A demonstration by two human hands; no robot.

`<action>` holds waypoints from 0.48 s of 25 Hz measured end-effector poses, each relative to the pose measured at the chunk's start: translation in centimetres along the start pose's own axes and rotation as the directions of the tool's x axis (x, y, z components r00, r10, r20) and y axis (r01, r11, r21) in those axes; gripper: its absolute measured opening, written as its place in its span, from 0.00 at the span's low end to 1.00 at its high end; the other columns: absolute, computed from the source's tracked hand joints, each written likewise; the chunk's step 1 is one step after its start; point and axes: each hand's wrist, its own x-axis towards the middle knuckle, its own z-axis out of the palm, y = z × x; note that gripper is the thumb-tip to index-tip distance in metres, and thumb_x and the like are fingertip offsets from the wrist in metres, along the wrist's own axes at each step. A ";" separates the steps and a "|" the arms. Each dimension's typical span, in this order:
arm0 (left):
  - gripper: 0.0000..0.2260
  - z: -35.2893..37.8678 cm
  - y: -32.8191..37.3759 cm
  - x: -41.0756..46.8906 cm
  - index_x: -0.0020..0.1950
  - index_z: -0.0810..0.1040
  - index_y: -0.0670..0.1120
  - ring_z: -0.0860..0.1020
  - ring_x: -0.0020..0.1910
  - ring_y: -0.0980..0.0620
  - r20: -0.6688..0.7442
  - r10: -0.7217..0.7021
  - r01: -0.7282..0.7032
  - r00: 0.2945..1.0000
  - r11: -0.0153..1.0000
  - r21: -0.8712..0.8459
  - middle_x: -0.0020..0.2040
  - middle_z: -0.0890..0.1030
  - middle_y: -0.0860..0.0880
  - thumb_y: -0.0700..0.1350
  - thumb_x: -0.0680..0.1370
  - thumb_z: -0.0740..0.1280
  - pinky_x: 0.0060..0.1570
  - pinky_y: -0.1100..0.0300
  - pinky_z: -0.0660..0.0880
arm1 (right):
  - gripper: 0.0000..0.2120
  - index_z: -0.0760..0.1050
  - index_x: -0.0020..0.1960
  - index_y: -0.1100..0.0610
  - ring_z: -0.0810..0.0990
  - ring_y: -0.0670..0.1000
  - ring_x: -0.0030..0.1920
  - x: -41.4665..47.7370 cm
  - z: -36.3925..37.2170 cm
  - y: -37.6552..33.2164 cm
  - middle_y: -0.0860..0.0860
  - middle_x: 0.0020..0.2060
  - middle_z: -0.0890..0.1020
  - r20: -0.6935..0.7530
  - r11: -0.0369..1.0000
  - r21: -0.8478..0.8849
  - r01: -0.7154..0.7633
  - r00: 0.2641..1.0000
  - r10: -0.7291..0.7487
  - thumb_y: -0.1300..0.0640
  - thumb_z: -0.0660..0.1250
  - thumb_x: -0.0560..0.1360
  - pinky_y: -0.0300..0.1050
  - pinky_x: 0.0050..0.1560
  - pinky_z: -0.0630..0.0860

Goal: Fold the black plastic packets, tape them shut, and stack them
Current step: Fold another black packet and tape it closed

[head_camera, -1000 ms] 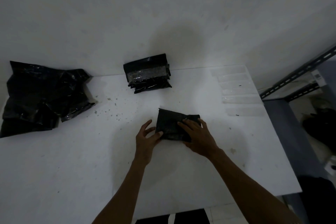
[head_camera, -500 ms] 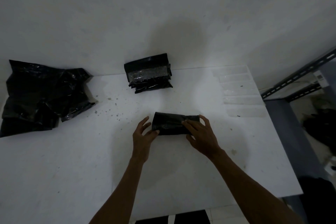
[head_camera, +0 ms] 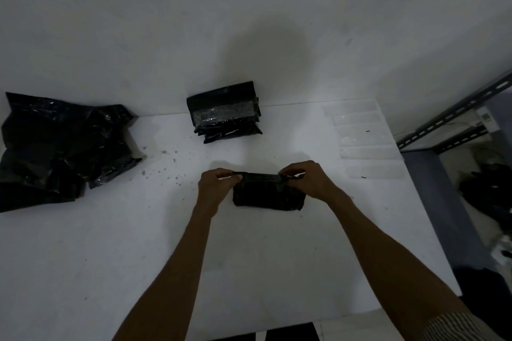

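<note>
The left hand and right hand each pinch a far corner of the black packet. It lies on the white table.

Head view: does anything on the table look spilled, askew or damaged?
Small dark specks are scattered on the white table between the crumpled black bags and the held packet, like spilled grit. The taped stack sits slightly fanned, lower packets jutting out.
</note>
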 end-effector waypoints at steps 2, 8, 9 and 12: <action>0.10 0.6 -0.4 1.3 0.48 0.85 0.43 0.82 0.47 0.51 -0.006 0.003 -0.002 1.000 0.990 0.140 0.45 0.85 0.48 0.47 0.71 0.77 0.47 0.62 0.78 | 0.11 0.85 0.52 0.56 0.84 0.46 0.47 0.3 0.5 1.2 0.51 0.48 0.86 -0.080 0.989 -0.137 0.048 0.995 -0.059 0.65 0.72 0.72 0.35 0.51 0.77; 0.17 1.7 -2.5 2.3 0.63 0.78 0.42 0.77 0.49 0.50 0.019 0.274 -0.251 0.961 0.846 0.470 0.55 0.78 0.42 0.44 0.75 0.74 0.56 0.58 0.75 | 0.18 0.82 0.57 0.55 0.83 0.54 0.55 -0.7 3.3 3.8 0.51 0.53 0.85 -0.071 0.733 -0.631 0.254 0.922 -0.382 0.65 0.73 0.68 0.53 0.60 0.76; 0.20 1.8 -2.9 2.2 0.66 0.77 0.44 0.76 0.54 0.49 0.044 0.341 -0.317 0.939 0.811 0.491 0.60 0.76 0.43 0.42 0.75 0.73 0.59 0.58 0.74 | 0.20 0.81 0.59 0.56 0.81 0.54 0.60 -1.0 3.6 4.0 0.52 0.58 0.83 -0.020 0.665 -0.699 0.263 0.922 -0.386 0.64 0.74 0.67 0.55 0.63 0.74; 0.21 2.1 -3.9 1.7 0.68 0.77 0.46 0.72 0.67 0.46 0.268 0.568 -0.595 0.778 0.531 0.603 0.68 0.75 0.44 0.36 0.75 0.70 0.65 0.53 0.71 | 0.20 0.77 0.66 0.57 0.76 0.54 0.66 -2.2 4.4 4.6 0.53 0.65 0.79 0.082 0.569 -0.765 0.301 0.923 -0.377 0.58 0.68 0.74 0.55 0.68 0.68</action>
